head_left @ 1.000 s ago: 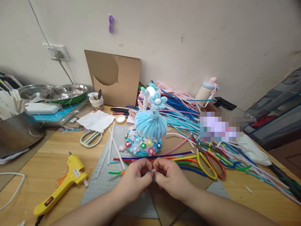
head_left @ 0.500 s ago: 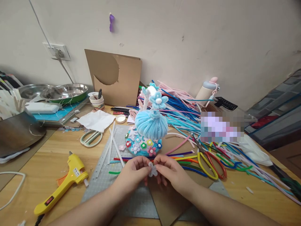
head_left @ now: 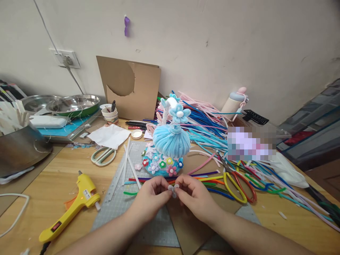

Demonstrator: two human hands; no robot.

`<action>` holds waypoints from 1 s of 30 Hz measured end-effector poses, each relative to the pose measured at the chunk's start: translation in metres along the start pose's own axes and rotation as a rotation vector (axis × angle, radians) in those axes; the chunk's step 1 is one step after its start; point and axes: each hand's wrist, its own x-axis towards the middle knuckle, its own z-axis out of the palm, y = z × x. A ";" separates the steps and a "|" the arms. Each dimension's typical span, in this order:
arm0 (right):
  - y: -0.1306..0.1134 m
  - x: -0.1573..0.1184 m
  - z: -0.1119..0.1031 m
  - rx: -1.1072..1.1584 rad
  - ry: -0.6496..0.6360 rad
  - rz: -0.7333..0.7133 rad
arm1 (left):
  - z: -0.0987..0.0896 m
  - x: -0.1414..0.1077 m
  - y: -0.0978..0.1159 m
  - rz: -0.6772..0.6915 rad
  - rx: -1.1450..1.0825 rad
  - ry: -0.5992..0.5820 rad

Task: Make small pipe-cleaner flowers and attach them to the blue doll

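Note:
Between my fingertips is a small whitish-grey pipe-cleaner flower (head_left: 174, 191), its petals partly covered. My left hand (head_left: 152, 196) pinches it from the left, while my right hand (head_left: 195, 196) pinches the opposite side with thumb and fingers. Just beyond stands a blue pipe-cleaner lamp (head_left: 171, 141) with a fluffy round shade, a white curved stem and a large blue flower on top. Its base (head_left: 162, 168) is dotted with small flowers in several colours. A pale pink flower (head_left: 138, 167) lies on the mat to the left of the base.
A yellow glue gun (head_left: 73, 207) lies at left on the table. Scissors with yellow and red handles (head_left: 239, 184) lie at right, beside loose coloured pipe cleaners (head_left: 212, 132). Pale-handled scissors (head_left: 103, 157) sit by a white tissue (head_left: 109, 136). Cardboard (head_left: 196, 226) covers part of the grey cutting mat (head_left: 156, 226).
The flower has turned in my fingertips, and its lower petals show less. My right fingers have shifted slightly. The lamp stays in place.

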 end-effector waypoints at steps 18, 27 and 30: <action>0.004 -0.001 0.006 0.028 -0.007 0.069 | 0.005 0.001 -0.004 -0.053 -0.002 0.045; 0.003 -0.001 0.005 -0.101 0.026 0.015 | 0.008 0.000 -0.009 0.007 0.040 0.055; 0.003 0.002 0.003 0.000 -0.035 0.093 | 0.006 0.000 -0.006 0.026 0.019 0.030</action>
